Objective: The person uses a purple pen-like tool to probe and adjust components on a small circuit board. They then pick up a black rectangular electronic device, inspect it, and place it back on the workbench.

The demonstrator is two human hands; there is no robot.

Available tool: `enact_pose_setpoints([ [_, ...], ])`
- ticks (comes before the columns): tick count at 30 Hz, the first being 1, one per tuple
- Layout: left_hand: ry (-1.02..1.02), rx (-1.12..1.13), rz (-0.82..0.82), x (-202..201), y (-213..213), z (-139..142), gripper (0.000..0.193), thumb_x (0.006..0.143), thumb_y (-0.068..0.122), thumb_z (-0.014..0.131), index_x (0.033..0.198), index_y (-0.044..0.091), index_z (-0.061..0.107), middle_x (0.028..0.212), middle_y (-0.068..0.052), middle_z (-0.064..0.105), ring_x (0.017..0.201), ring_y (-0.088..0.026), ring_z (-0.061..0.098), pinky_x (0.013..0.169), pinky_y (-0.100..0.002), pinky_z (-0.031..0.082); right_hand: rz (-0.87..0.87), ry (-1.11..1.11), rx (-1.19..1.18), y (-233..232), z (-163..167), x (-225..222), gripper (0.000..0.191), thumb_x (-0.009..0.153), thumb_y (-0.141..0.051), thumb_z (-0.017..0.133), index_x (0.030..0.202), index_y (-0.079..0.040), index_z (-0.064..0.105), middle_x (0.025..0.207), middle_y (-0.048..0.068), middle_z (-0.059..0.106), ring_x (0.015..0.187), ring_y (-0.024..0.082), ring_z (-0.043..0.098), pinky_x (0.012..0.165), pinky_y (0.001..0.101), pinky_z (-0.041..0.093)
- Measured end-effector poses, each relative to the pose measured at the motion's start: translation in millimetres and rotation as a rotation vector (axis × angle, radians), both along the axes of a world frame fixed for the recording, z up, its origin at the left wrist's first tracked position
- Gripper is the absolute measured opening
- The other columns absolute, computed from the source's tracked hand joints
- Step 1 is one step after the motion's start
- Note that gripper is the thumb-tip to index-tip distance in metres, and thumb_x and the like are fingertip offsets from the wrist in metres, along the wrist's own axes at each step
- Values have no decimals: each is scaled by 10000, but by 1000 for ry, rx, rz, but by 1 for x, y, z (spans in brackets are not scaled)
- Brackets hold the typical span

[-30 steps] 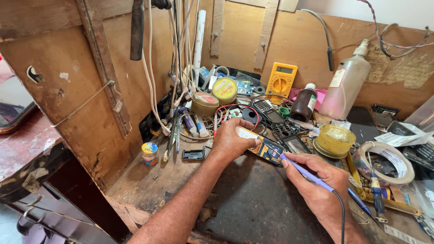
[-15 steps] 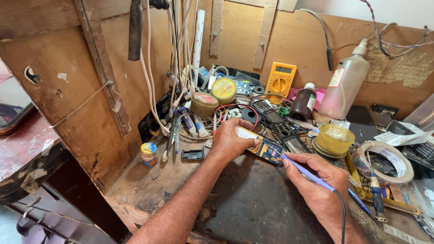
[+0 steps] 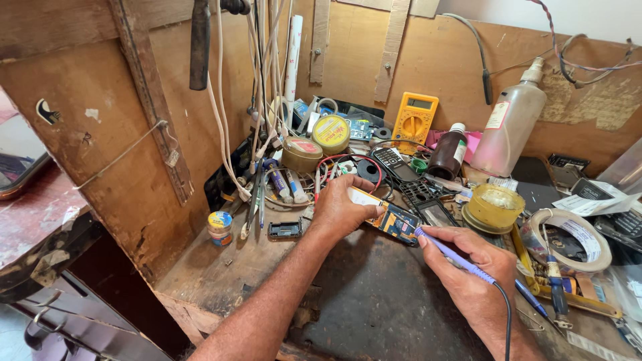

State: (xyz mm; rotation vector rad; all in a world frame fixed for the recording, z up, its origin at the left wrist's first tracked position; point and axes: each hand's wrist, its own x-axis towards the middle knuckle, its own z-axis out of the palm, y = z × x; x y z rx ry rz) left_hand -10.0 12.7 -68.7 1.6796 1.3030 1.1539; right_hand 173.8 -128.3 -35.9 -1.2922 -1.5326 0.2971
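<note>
My left hand (image 3: 341, 210) rests on the bench and pins a small phone circuit board (image 3: 396, 223) with its fingers. My right hand (image 3: 471, 274) grips a purple soldering iron (image 3: 449, 253) like a pen, with the tip touching the right edge of the board. A black cable runs from the iron down past my wrist. The board lies flat on the dark, worn bench top (image 3: 374, 301).
A yellow multimeter (image 3: 414, 121), a brown bottle (image 3: 447, 152), a white spray bottle (image 3: 511, 124), round tins (image 3: 301, 154), a yellow flux jar (image 3: 494, 207), a tape roll (image 3: 568, 239) and a blue screwdriver (image 3: 554, 287) crowd the back and right. Cables hang at the back left.
</note>
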Motion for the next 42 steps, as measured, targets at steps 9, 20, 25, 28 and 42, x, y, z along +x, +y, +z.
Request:
enact_pose_setpoints([
  [9, 5, -8, 0, 0, 1, -1, 488, 603, 246, 929, 1035, 100, 756, 922, -59, 801, 827, -145, 768, 769, -308, 606, -21, -48, -2, -1, 1, 0, 236, 834, -82, 797, 1062, -20, 798, 852, 28, 797, 743, 34, 654, 665, 202, 538],
  [20, 8, -12, -3, 0, 0, 0, 490, 604, 251, 926, 1037, 100, 753, 927, -58, 801, 834, -144, 766, 772, -312, 604, -24, -52, 2, -1, 1, 0, 232, 838, -86, 794, 1061, -22, 796, 856, 30, 797, 743, 36, 661, 661, 204, 541],
  [25, 15, 9, 1, -1, 0, 0, 489, 603, 247, 926, 1036, 95, 759, 928, -62, 804, 836, -145, 768, 780, -309, 602, -19, -14, 4, 0, 1, -1, 234, 840, -86, 791, 1065, -21, 790, 877, 19, 791, 759, 29, 663, 667, 198, 544],
  [28, 9, -6, 4, 0, 0, 0, 496, 608, 257, 926, 1046, 99, 753, 928, -62, 800, 832, -143, 769, 775, -306, 605, -5, -43, -7, -1, 1, 0, 237, 841, -86, 795, 1070, -26, 797, 853, 22, 789, 732, 34, 637, 644, 203, 526],
  [42, -9, -16, -8, 0, 1, -1, 494, 611, 230, 923, 1050, 87, 749, 929, -66, 803, 830, -146, 770, 765, -306, 609, 2, -6, -6, -1, 0, 1, 231, 846, -94, 791, 1063, -14, 790, 865, 25, 788, 751, 29, 650, 665, 196, 533],
])
